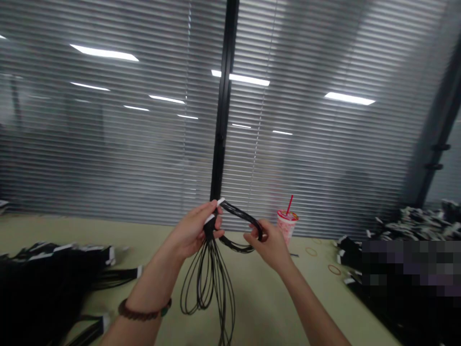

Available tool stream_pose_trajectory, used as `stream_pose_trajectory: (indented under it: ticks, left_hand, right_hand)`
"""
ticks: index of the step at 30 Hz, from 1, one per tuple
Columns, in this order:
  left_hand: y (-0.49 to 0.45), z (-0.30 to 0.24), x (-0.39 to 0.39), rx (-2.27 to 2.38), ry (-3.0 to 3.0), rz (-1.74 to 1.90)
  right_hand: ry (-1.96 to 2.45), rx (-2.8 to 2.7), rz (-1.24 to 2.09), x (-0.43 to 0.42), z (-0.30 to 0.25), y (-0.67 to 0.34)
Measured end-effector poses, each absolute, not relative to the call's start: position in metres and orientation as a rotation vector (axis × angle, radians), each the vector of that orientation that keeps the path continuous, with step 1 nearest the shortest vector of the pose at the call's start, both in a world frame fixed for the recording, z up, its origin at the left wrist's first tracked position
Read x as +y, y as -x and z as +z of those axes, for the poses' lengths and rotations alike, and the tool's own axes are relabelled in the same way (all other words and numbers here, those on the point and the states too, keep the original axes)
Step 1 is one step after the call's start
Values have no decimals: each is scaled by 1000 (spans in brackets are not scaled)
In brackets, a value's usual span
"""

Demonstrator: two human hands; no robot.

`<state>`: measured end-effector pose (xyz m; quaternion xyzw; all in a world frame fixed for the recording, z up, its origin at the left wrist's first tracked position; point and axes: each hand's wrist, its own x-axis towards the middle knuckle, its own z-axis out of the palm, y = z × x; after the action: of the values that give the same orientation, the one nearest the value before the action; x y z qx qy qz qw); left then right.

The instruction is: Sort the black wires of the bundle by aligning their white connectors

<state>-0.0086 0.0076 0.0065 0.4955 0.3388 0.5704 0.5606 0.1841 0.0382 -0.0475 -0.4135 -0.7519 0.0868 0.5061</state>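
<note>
- A bundle of black cables (pixel 236 210) is hanging in the air above the table (pixel 259 302), between the person's two hands; one part is bending into a loop toward the right, while thin strands are drooping below in long loops.
- The left hand (pixel 196 230) is gripping the bundle near its white ends (pixel 210 218), fingers closed.
- The right hand (pixel 272 242) is closing thumb and fingers around the far bend of the loop.
- A beaded bracelet (pixel 142 315) is circling the left wrist.
- Just beyond the right hand, a pink-and-white cup (pixel 286 228) is standing upright, a red straw (pixel 289 204) poking out.
- Rubber bands (pixel 334 274) are lying on the table, right of the cup.
- Dark heaps of white-tipped cables are sitting on the left (pixel 43 283) and the right (pixel 425 221).
- Behind, horizontal blinds (pixel 306 158) are covering glass that is reflecting ceiling lights, with a black post (pixel 219 144) dividing it.
</note>
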Motion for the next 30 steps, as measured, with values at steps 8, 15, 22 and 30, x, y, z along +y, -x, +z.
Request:
stream_pose_trajectory:
  ticks: [8, 15, 22, 30]
  left_hand:
    - [1, 2, 11, 901, -1207, 1341]
    - [-7, 1, 8, 898, -1253, 1300]
    - [-13, 9, -7, 896, -1310, 1322]
    - [-13, 15, -20, 890, -1412, 1355]
  right_hand:
    - [802, -1759, -46, -1, -30, -166]
    - [811, -1998, 169, -3, -44, -145]
    - [758, -1820, 891, -5, -44, -142]
    - [658, -1772, 921, -11, -43, -142]
